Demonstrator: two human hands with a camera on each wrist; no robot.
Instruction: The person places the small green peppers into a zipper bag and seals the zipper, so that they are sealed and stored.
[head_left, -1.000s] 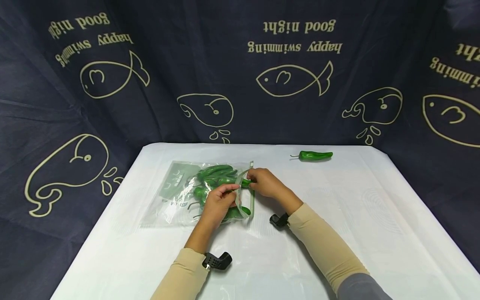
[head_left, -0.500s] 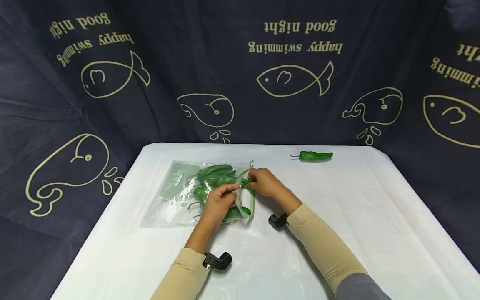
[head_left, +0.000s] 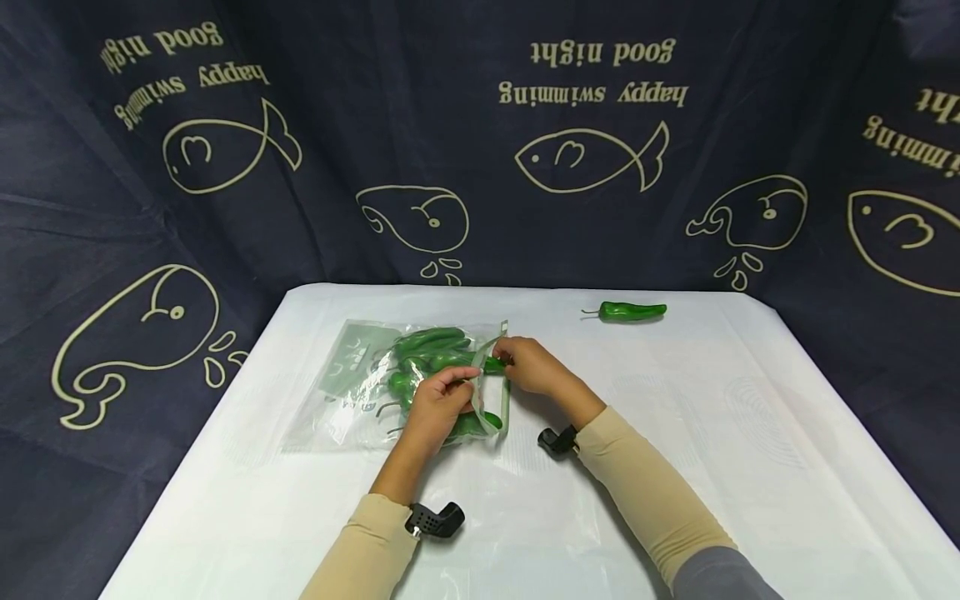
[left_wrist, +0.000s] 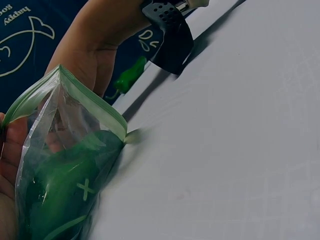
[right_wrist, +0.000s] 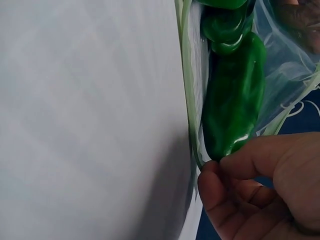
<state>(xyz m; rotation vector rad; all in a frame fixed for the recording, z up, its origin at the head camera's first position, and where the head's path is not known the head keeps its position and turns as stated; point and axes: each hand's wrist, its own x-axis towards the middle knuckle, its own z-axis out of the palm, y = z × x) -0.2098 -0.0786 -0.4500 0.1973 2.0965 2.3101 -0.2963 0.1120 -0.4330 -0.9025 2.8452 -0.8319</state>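
Note:
A clear zip bag (head_left: 303,429) with pale green edging lies on its side, its mouth facing right, with several green peppers (head_left: 431,337) inside. My left hand (head_left: 441,404) pinches the upper edge of the mouth and lifts it away from the lower edge. At the opening, my right hand (head_left: 531,365) pinches the tip of a green pepper (head_left: 492,365) between thumb and fingers. In the right wrist view most of that pepper (right_wrist: 234,100) lies within the bag, its far end against other peppers. Part of the left hand's grip is hidden behind the bag edge in the left wrist view.
One more green pepper (head_left: 632,312) lies at the back right of the white-covered table (head_left: 720,467). Behind the table hangs a dark blue curtain (head_left: 480,242) with fish and whale outlines. Each wrist wears a black camera mount (head_left: 435,521).
The pinched pepper and those beside it in the bag have shifted very slightly. Both hands stay almost where they were, and the left keeps the mouth raised.

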